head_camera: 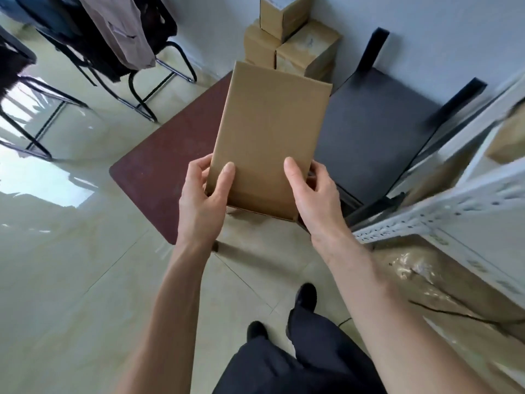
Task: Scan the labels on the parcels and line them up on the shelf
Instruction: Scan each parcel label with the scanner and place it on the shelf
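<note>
I hold a plain brown cardboard parcel (270, 132) in front of me with both hands, its blank face up and no label showing. My left hand (203, 203) grips its near left corner, thumb on top. My right hand (315, 197) grips the near right corner, thumb on top, fingers under the side. More brown parcels (292, 44) are stacked against the wall beyond it. The white metal shelf (443, 211) stands at the right, blurred, with brown parcels (508, 137) on it.
A dark red table (159, 172) and a dark grey table (375, 129) lie below the parcel. Black chairs (113, 52) with clothing draped over them stand at the upper left. The floor is glossy tile. My legs and black shoes (305, 297) are at the bottom.
</note>
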